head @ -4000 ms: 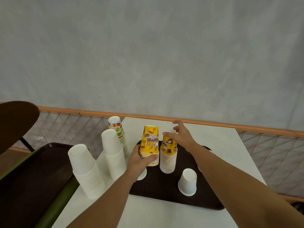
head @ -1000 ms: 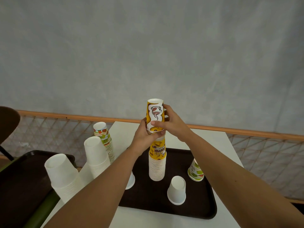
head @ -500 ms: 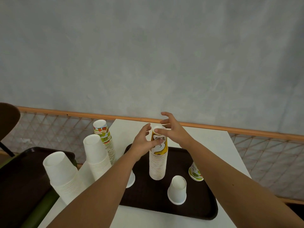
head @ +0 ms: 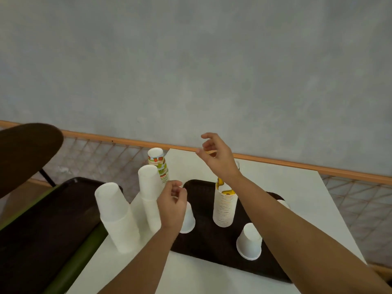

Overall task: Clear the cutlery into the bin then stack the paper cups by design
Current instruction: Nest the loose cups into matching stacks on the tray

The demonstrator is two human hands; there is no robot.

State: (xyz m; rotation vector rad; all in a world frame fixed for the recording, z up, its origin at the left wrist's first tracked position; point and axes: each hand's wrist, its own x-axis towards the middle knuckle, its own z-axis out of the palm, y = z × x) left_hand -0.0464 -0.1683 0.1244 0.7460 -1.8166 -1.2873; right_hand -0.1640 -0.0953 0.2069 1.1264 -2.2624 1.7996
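White desk (head: pixel 297 187) carries a dark brown plastic tray (head: pixel 212 247); on it the tall yellow-printed paper cup stack (head: pixel 224 209) stands upright, designs kept together. My right grip (head: pixel 219 160) above and left grip (head: pixel 171 206) beside hang loosely apart, empty.

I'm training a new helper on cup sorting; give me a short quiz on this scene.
1. True or false: the right hand grips the yellow-printed stack.
2. That stack stands on: A) the brown tray B) the floor C) a shelf.
3. Fill in: the lone white cup nearest the camera stands rim ____.
Key: 1 false, it holds nothing; 2 A; 3 down.
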